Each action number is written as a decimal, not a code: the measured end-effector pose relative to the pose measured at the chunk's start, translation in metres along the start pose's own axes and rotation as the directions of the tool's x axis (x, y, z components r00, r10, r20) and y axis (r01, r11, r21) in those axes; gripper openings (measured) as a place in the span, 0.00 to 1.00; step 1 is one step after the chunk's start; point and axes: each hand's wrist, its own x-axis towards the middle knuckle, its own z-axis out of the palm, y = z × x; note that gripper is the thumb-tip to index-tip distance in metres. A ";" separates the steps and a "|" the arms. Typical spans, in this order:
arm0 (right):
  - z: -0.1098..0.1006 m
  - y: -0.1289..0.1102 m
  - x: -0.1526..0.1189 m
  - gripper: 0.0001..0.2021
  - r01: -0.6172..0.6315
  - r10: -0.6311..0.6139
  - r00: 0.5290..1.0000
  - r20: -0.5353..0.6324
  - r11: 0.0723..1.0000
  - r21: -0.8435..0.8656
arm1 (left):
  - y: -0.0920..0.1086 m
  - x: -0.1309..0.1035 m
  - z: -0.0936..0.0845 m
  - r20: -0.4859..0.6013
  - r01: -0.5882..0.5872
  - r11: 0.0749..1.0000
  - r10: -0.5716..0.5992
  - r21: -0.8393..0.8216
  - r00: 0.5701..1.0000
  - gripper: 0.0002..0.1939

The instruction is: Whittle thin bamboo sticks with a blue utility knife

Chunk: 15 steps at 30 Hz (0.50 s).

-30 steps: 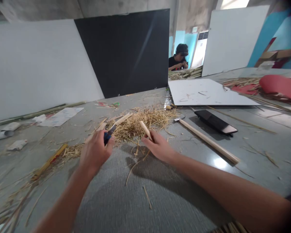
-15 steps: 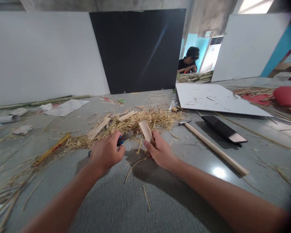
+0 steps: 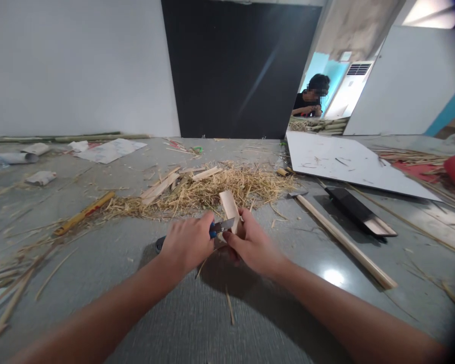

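My left hand (image 3: 189, 242) is closed round a utility knife (image 3: 213, 230) with a blue and dark handle. Its blade points right and reaches the flat, pale strip of wood (image 3: 230, 205). That strip stands tilted in my right hand (image 3: 252, 242), pinched near its lower end between thumb and fingers. Just beyond both hands lies a pile of straw-like shavings (image 3: 197, 194), with several pale flat pieces (image 3: 161, 188) on its left part.
A tool with a long wooden handle (image 3: 345, 240) and a black flat object (image 3: 358, 211) lie to the right. On the left is a yellow stick (image 3: 85, 212). A white board (image 3: 333, 156) rests behind. One person (image 3: 313, 98) sits in the back.
My left hand has moved right with the knife, bringing its blade from apart to the wood strip. My right hand still holds the strip. The camera view has shifted slightly.
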 end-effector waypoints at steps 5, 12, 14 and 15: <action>0.004 -0.001 -0.004 0.17 -0.091 0.091 0.996 -0.005 0.996 -0.013 | 0.003 -0.002 0.001 0.033 -0.050 0.999 0.050 0.012 0.998 0.09; 0.006 -0.001 -0.007 0.13 -0.107 0.105 0.994 -0.024 0.987 -0.118 | 0.003 0.000 -0.002 0.051 -0.075 0.996 0.073 0.045 0.996 0.11; 0.007 -0.003 -0.007 0.12 -0.122 0.118 0.992 -0.041 0.983 -0.136 | 0.003 0.000 -0.002 0.033 -0.071 0.996 0.069 0.059 0.997 0.12; 0.007 -0.003 -0.007 0.11 -0.129 0.123 0.991 -0.049 0.982 -0.138 | 0.004 0.001 -0.003 0.024 -0.065 0.996 0.064 0.064 0.998 0.12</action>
